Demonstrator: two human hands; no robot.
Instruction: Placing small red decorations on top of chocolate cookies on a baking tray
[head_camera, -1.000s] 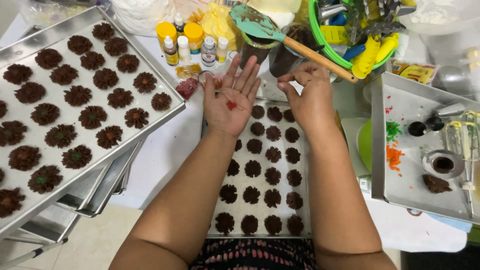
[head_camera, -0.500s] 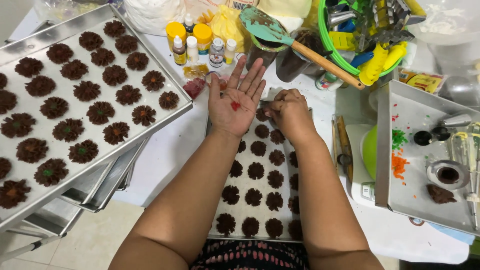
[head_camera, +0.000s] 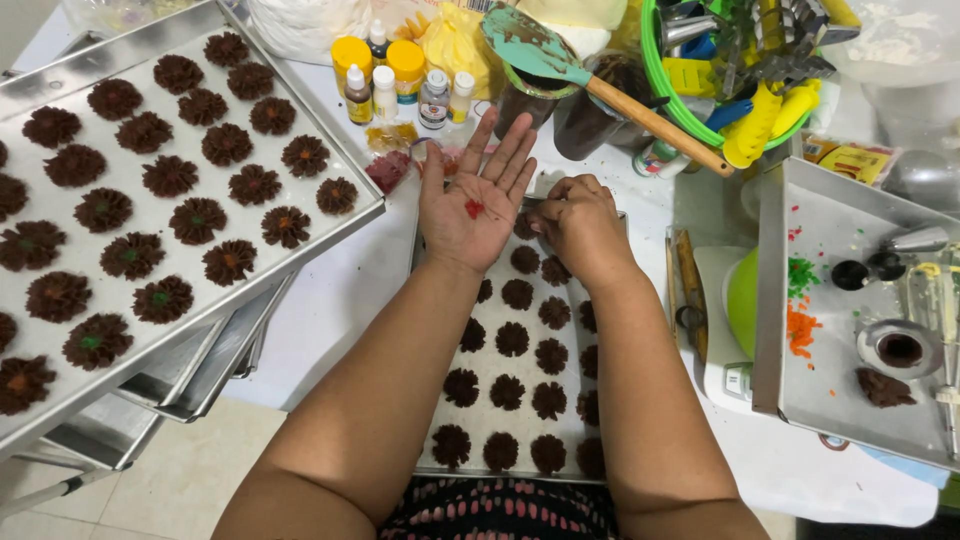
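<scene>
White tabletop (head_camera: 340, 290) crowded with baking gear is seen from above, tiled floor showing at the lower left. At centre frame, the left hand (head_camera: 478, 205) is held flat and palm up, fingers spread wide, with a small dab of red topping (head_camera: 474, 208) resting on the palm. Just to its right, the right hand (head_camera: 580, 225) is curled, fingertips pinched together near the heel of the left palm; whether anything is held between them cannot be told. Both hands are poised over the far end of a narrow baking tray (head_camera: 432, 400), on which rows of dark chocolate rosette cookies (head_camera: 512, 340) are laid out beneath the forearms.

Immediately beyond the fingertips, a cluster of small food-colouring bottles (head_camera: 400, 85) with yellow and white caps is ranged along the upper centre, beside a small bag of red bits (head_camera: 388, 170). A teal spatula (head_camera: 545, 50) with a wooden handle is propped on a dark cup at the top centre. At the upper right, a green basket (head_camera: 660, 95) is packed with metal and yellow tools.

Across the left of the frame, a large steel tray (head_camera: 330, 235) is filled with chocolate cookies topped (head_camera: 190, 220) in green, orange or red at their centres, stacked above further empty trays. At the right edge, another steel tray (head_camera: 775, 300) is scattered with green and orange sprinkles (head_camera: 800, 300), metal piping nozzles and a lump of chocolate dough (head_camera: 882, 388).
</scene>
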